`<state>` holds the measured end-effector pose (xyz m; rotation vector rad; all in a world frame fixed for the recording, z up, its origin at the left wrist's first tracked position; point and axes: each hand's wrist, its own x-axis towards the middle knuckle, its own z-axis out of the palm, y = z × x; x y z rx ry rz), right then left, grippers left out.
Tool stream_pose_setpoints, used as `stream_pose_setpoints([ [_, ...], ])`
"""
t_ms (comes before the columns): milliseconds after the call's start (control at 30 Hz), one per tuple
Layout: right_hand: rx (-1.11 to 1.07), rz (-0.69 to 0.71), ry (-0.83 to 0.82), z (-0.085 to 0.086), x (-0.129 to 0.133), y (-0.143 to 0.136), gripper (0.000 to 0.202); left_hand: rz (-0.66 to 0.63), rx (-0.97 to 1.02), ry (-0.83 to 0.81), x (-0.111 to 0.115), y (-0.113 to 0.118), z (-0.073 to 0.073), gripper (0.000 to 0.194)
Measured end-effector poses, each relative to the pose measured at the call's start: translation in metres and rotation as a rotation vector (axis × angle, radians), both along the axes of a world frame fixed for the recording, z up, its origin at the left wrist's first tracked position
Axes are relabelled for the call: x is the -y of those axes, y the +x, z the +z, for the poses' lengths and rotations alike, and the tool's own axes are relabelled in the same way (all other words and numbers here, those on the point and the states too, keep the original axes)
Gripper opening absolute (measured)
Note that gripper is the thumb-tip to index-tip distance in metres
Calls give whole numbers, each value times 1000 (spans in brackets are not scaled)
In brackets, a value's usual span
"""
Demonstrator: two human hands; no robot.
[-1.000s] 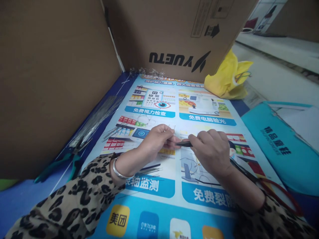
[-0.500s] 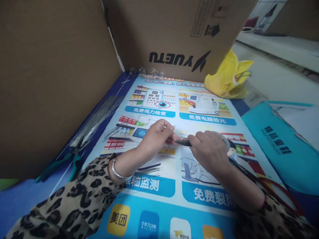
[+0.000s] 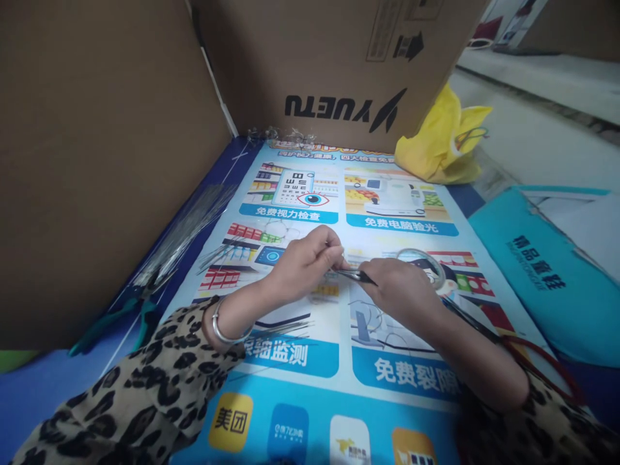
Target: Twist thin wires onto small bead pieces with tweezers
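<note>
My left hand [image 3: 312, 261] is closed in a pinch, its thumb against the bent fingers. A thin wire, barely visible, is held at those fingertips. My right hand [image 3: 404, 284] wraps around needle-nose pliers [image 3: 357, 276], whose tapered jaws point left and meet my left fingertips. The pliers' handles are hidden in the palm. Both hands are over the middle of a printed poster [image 3: 343, 310]. Loose straight wires [image 3: 290, 330] lie under my left wrist, and looped wires [image 3: 371, 316] lie below my right hand. A clear tape roll [image 3: 438, 274] is just behind my right hand.
Left stand teal-handled pliers [image 3: 145, 303] beside a wire bundle [image 3: 179, 226]. Red-handled scissors [image 3: 547, 361] lie by my right forearm. Cardboard walls [image 3: 106, 161] rise left and behind. Small wire pieces [image 3: 295, 137], a yellow bag [image 3: 440, 145] and a teal box [image 3: 523, 271] lie around the poster.
My right hand has rolled over, showing more of its back and the pliers' jaws at a new angle. My left fingers have curled in more tightly. The view has shifted slightly.
</note>
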<state>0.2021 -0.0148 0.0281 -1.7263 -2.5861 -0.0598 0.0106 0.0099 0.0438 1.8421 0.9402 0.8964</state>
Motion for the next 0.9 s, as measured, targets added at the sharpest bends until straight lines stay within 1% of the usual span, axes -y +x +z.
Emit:
stream_pose_setpoints([
  [67,17,-13,55,-2,-2,2,19,3,44,-150,-3,0,2,9],
  [167,48,11,242,-6,-4,5,21,56,94,-375,-9,0,4,8],
  [233,44,55,387,-6,-3,7,20,106,121,-457,-11,0,3,5],
  [333,39,126,573,-3,1,5,19,146,177,-563,-11,1,-2,5],
  [467,109,209,737,3,8,-2,18,162,260,-662,-4,7,-9,4],
  [533,142,239,792,4,10,-4,16,166,282,-687,1,10,-10,6],
  [633,167,250,830,4,10,-6,14,181,318,-706,7,15,-8,8],
  [733,174,241,829,3,11,-5,13,194,343,-714,11,18,-7,9],
  [900,164,251,814,3,10,-3,13,184,341,-726,12,19,-10,11],
])
